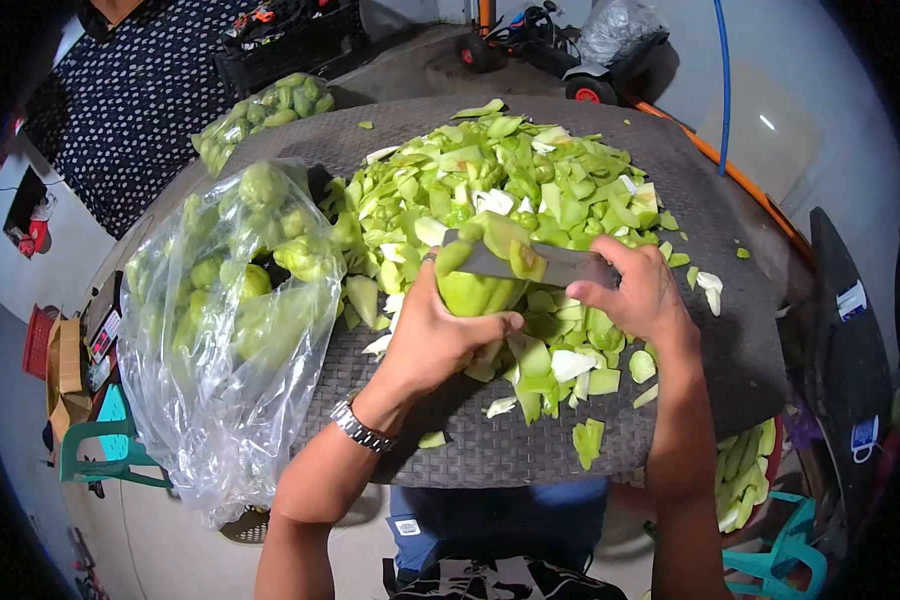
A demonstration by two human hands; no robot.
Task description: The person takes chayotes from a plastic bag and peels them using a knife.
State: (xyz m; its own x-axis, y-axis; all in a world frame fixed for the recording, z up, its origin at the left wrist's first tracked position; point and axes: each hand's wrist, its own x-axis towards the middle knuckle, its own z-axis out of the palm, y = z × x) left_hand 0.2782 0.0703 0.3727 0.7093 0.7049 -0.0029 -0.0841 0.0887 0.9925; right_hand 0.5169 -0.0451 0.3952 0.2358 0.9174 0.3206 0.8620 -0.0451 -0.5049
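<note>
My left hand, a metal watch on its wrist, is wrapped round a pale green chayote above the front middle of the table. In my right hand is a wide-bladed knife, its blade lying across the top of the chayote. A curled green slice rests on the blade. Beneath and behind both hands spreads a heap of green peels and whitish pieces. The right hand's fingers partly hide the knife's handle.
A clear plastic bag of whole chayotes fills the left side of the woven dark table. Another green-filled bag lies at the back left. Cut pieces fill a container below the right edge. Teal stools stand low on both sides.
</note>
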